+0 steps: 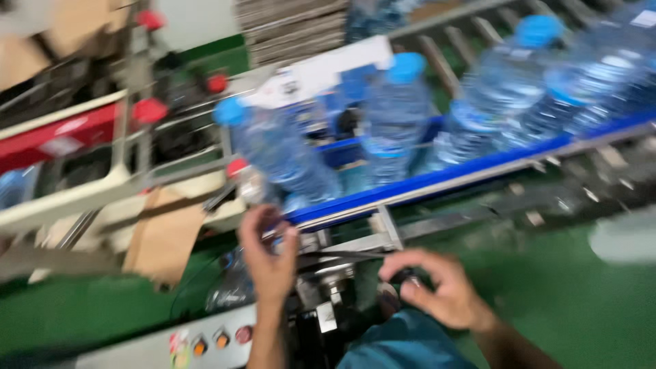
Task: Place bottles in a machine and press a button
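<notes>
Blue-capped water bottles (393, 116), maybe four, all motion-blurred. Left hand (268, 253) spread wide near the conveyor rail (437, 179); right hand (437, 287) curled, grip unclear.

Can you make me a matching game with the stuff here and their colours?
Things:
1. bottle caps
2. floor
3. knobs
4. cardboard

Colours:
A. green
B. brown
C. blue
D. red

Pairs: 1-C, 2-A, 3-D, 4-B
</notes>
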